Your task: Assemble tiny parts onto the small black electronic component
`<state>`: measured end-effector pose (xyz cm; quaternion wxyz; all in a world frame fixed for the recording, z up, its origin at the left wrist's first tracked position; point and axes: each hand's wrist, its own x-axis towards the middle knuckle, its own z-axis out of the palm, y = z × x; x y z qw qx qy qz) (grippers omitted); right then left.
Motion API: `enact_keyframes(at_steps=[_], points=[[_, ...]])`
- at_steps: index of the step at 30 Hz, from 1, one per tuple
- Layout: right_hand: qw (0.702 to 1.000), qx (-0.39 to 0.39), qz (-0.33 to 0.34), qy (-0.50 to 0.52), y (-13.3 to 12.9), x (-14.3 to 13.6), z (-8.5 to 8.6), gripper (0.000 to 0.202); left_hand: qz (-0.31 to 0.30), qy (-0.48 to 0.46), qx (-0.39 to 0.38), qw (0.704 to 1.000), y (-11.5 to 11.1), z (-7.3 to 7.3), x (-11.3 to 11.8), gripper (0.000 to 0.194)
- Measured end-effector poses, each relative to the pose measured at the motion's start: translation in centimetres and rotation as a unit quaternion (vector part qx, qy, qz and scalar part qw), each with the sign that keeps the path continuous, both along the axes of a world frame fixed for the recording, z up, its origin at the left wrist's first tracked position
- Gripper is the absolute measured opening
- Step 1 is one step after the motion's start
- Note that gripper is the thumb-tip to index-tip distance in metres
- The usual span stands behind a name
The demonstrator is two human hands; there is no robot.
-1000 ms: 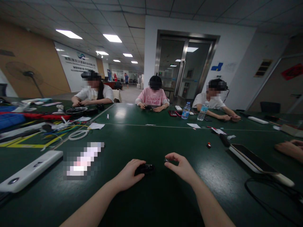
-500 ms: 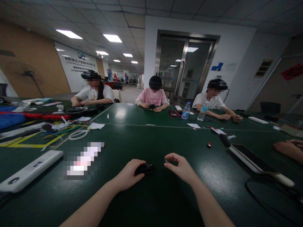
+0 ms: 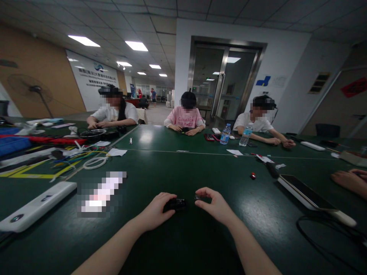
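On the dark green table (image 3: 160, 168), my left hand (image 3: 158, 211) is closed around the left end of a small black object (image 3: 180, 203), which lies at the tabletop. Facing it from the right, my right hand (image 3: 211, 202) pinches a small dark piece (image 3: 197, 197) between thumb and fingertips. A short gap separates this piece from the black object. The fingers partly hide both items, and their details are too small to tell.
A lit, blurred phone (image 3: 103, 193) and a white power strip (image 3: 40, 206) lie left. To the right are a small red item (image 3: 252, 176), a dark-screened device (image 3: 306, 191) and a black cable (image 3: 312, 244). Several people sit around; two bottles (image 3: 225, 134) stand farther back.
My right hand has moved slightly left with the small piece, closer to the black object. My left hand has stayed in place.
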<state>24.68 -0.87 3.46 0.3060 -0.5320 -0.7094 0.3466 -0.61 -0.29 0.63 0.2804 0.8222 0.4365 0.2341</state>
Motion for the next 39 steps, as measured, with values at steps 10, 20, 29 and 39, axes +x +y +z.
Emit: enact_keyframes(at_steps=[10, 20, 29, 39], points=[[0.999, -0.013, 0.021, -0.028, -0.6, -2.9, -0.8, 0.021, 0.000, 0.002, 0.019, 1.000, 0.1, -0.2, 0.1, 0.042], [0.996, 0.007, 0.028, -0.088, -0.7, -5.2, -1.5, 0.021, -0.006, 0.006, 0.019, 1.000, 0.3, -0.4, 0.2, 0.043], [0.996, -0.001, 0.009, -0.087, -0.7, -5.2, -1.7, 0.022, 0.000, 0.013, 0.002, 1.000, 0.1, -0.2, 0.2, 0.043], [0.996, 0.032, 0.011, -0.081, -0.6, -5.3, -2.0, 0.023, 0.000, 0.015, 0.012, 1.000, 0.3, -0.7, 0.1, 0.044]])
